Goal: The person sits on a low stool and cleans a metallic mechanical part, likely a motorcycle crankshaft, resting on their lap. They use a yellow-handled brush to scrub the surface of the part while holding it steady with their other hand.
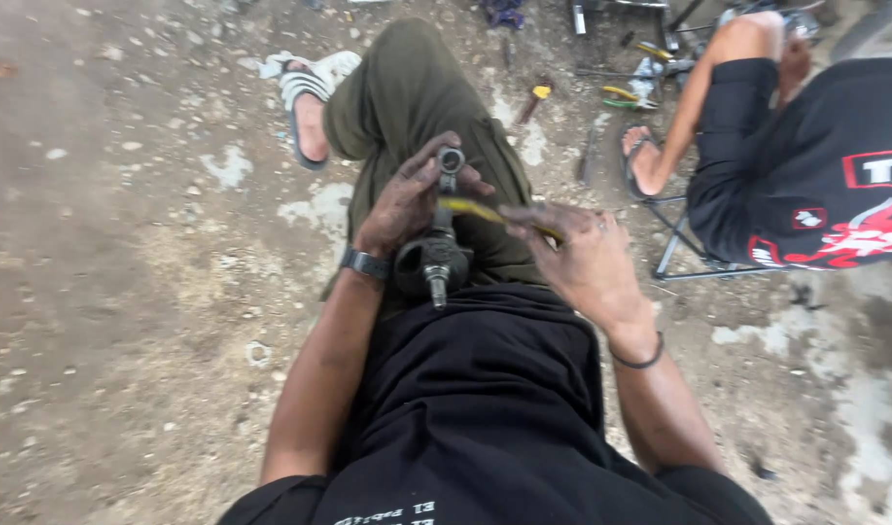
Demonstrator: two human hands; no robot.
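Two hands, left hand (407, 199) gripping metal part (436, 255), right hand (582, 258) holding yellow tool (475, 209)

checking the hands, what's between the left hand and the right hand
In the head view, a yellow tool spans the gap from the right hand toward the metal part gripped by the left hand.

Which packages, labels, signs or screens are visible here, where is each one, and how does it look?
No packages, signs or screens are in view.
Printed patch: on the other person's black shirt, upper right; a red-bordered rectangle with white letters.
Shirt graphic: below that patch; red and white splash shapes.
White lettering: bottom edge, on the wearer's black shirt; a small line.
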